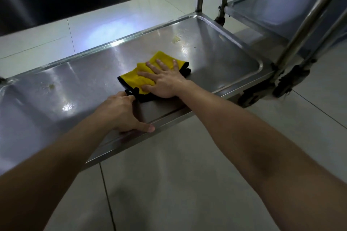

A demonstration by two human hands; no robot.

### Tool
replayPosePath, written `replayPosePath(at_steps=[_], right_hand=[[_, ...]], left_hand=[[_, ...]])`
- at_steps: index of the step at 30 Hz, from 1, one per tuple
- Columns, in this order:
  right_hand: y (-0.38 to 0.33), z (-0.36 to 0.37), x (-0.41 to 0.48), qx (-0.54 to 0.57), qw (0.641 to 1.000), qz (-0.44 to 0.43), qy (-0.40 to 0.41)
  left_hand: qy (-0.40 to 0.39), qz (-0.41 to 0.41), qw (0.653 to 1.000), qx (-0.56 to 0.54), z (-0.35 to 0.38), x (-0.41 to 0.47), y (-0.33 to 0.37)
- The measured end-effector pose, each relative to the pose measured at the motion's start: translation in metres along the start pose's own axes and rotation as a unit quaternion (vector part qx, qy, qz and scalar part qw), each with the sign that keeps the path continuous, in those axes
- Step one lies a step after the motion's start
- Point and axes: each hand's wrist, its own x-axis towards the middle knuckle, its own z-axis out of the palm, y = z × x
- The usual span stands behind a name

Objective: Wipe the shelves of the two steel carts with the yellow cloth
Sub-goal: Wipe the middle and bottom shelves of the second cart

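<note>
Head view: yellow cloth flat under right hand

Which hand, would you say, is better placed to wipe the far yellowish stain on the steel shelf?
Right hand: flat on the black-edged yellow cloth, nearer that stain; the left hand rests at the shelf's front rim.

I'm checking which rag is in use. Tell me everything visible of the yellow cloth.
The yellow cloth looks like soft microfibre, edged in black, with a small black loop at its near corner. It lies folded and rumpled on the steel shelf, near its middle. The right hand presses it with spread, straight fingers. Fingertips of the left hand meet the loop; whether they pinch it is unclear.
</note>
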Motion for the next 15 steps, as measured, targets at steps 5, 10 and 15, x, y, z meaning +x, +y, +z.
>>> replayPosePath(at_steps=[5,10,15], right_hand=[[0.066,-0.022,-0.009,-0.002,0.996,0.083,0.011],[0.169,-0.033,-0.054,0.023,0.97,0.242,0.024],[0.192,-0.023,-0.108,0.037,0.959,0.277,0.041]], left_hand=[[0.0,-0.003,1.0,-0.012,-0.002,0.0,0.0],[-0.005,-0.009,1.0,-0.024,0.0,0.002,0.0],[-0.015,-0.012,0.999,-0.035,0.0,0.002,0.002]])
